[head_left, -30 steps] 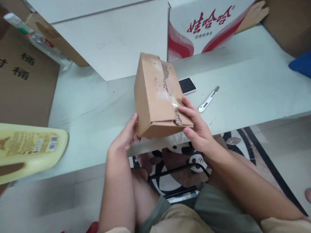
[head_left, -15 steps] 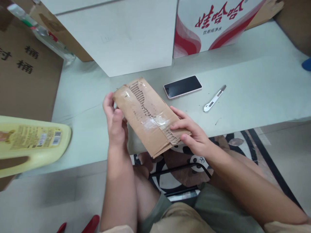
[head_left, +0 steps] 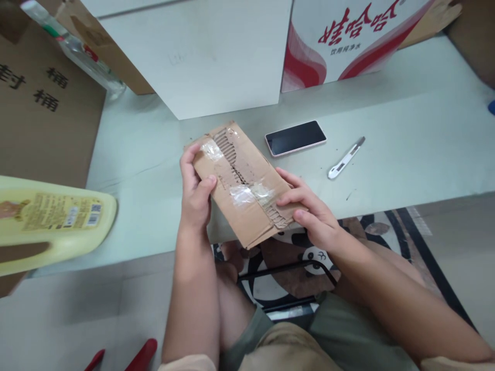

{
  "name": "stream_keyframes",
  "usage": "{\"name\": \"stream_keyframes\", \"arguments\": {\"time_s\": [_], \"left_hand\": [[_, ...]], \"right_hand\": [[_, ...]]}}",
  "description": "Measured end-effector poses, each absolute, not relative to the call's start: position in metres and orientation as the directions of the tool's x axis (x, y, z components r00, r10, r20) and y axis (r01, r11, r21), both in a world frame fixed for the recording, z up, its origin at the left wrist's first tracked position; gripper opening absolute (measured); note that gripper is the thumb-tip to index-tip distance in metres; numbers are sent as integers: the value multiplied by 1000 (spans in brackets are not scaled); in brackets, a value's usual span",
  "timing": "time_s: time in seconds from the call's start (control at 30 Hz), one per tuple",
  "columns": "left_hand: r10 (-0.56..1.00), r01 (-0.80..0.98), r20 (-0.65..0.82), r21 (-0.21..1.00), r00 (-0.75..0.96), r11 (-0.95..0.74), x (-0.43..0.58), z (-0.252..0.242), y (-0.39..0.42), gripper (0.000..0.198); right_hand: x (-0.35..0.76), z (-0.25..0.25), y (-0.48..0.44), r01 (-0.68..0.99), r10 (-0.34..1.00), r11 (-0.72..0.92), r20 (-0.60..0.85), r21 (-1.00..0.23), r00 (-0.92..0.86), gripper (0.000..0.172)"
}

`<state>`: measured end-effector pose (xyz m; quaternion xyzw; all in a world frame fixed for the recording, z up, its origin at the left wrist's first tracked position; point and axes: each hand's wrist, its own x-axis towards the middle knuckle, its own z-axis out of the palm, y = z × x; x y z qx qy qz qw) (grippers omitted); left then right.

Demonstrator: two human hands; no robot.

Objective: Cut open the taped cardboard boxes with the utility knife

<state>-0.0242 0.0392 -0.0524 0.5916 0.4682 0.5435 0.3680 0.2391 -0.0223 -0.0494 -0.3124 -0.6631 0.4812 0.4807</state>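
A small rectangular brown cardboard box point(head_left: 251, 170), its top ragged and patched with clear tape, sits tilted between both hands over the near edge of the pale green counter point(head_left: 410, 139); whether it touches the surface cannot be told. The fingers of the left hand point(head_left: 197, 193) grasp its left side, thumb resting on the top face, while those of the right hand point(head_left: 315, 214) grip the near right corner. Just beyond the box lies a black-screened smartphone with a pale pink edge point(head_left: 296, 138), and to its right a slim white utility knife point(head_left: 347, 158). A pale yellow plastic jug point(head_left: 104, 216) lies near the left end.
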Motion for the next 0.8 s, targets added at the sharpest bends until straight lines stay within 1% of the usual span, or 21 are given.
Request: {"name": "stream_keyframes", "arguments": {"time_s": [0.07,0.17,0.23,0.27,0.3,0.37,0.4,0.43,0.47,0.53,0.57,0.63,0.67,0.7,0.73,0.77,0.8], "left_hand": [[952,143,305,944,-39,-296,-24,-53,39,77],[948,138,310,945,-78,-297,-22,-54,39,71],[946,150,309,944,-95,-294,-22,-54,39,70],[945,157,312,943,-97,-295,-22,-55,39,70],[944,161,315,941,-96,-298,-22,-55,39,71],[943,156,319,940,-98,-302,-23,-56,40,71],[943,148,318,942,-100,-302,-23,-57,40,70],[943,137,317,943,-104,-302,-23,-58,41,70],[943,121,315,946,-107,-302,-24,-58,41,70],[942,78,317,948,-106,-310,-24,-59,42,68],[941,57,321,947,-105,-316,-24,-60,42,67],[939,26,329,944,-106,-328,-23,-60,43,64],[938,20,331,944,-108,-330,-23,-61,43,63],[937,21,332,943,-110,-332,-23,-61,43,61],[936,25,333,943,-111,-333,-23,-61,43,60],[936,30,334,943,-110,-333,-22,-61,42,59],[936,34,336,942,-110,-334,-22,-62,42,58]], "right_hand": [[238,-50,-23,-46,870,355,348,-934,-349,24],[243,-54,-18,0,881,379,361,-925,-306,37],[256,-57,-10,132,927,358,335,-924,-168,44],[265,-59,-4,247,950,312,307,-917,-60,45],[276,-60,3,384,962,224,267,-896,61,45],[298,-63,16,621,947,-41,168,-783,275,50],[307,-64,22,695,935,-171,108,-698,339,55],[315,-65,26,747,928,-270,44,-607,371,58],[320,-65,29,789,926,-332,-20,-516,377,59],[325,-64,31,855,931,-363,-109,-369,348,53],[324,-62,31,879,935,-354,-133,-321,328,48],[321,-59,30,897,939,-341,-152,-281,309,36],[319,-58,30,889,936,-350,-153,-294,318,30],[317,-56,30,866,930,-367,-139,-339,339,24],[316,-56,30,822,923,-379,-111,-426,369,20],[314,-55,30,748,915,-370,-75,-551,396,20],[312,-53,29,644,910,-321,-39,-694,412,21]]}}
